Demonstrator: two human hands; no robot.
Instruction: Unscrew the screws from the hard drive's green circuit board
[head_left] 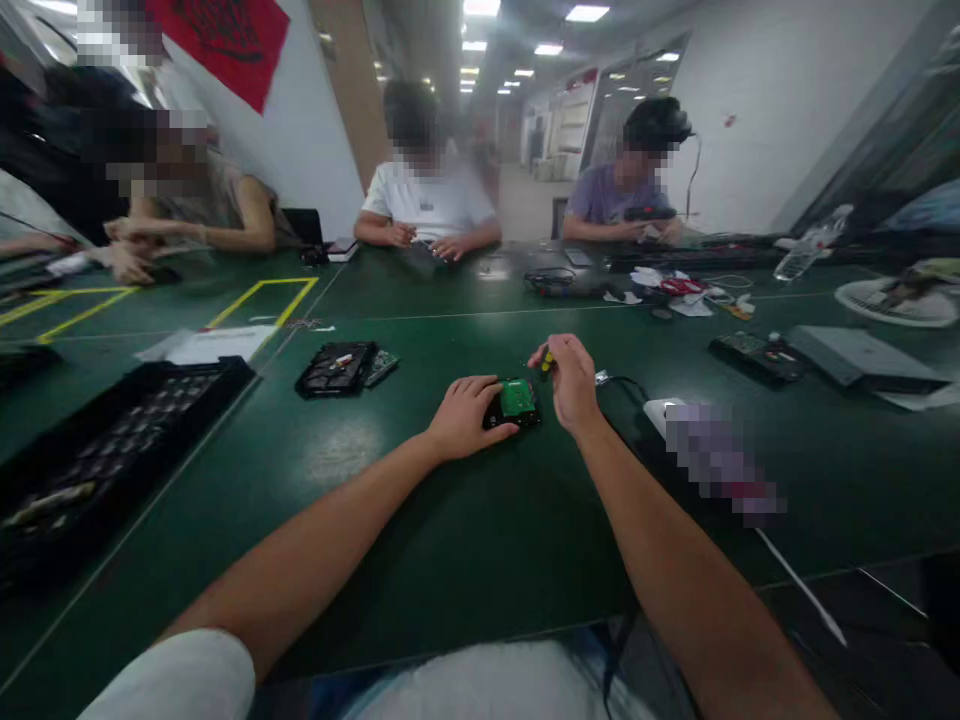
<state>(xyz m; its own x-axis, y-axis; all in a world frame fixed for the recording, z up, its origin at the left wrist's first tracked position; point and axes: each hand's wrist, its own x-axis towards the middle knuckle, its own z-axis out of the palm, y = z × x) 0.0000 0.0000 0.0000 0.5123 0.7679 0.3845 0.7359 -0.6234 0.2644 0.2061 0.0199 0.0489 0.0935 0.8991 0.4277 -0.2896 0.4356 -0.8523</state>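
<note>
A black hard drive with a green circuit board (517,398) lies on the green table in front of me. My left hand (471,415) steadies it from the left, thumb along the near edge and fingers over the far side. Just right of the drive, my right hand (571,385) is raised a little, its fingers closed around a small screwdriver with a yellow-and-black handle (547,360). The tool's tip is too small to make out, and I cannot tell whether it touches anything.
Left of my hands lie a black open casing (336,369) and a small circuit board (382,367). A long black crate (112,450) stands farther left. At right are a white power strip (660,412), another board (756,357) and a grey box (866,357). Several people sit opposite.
</note>
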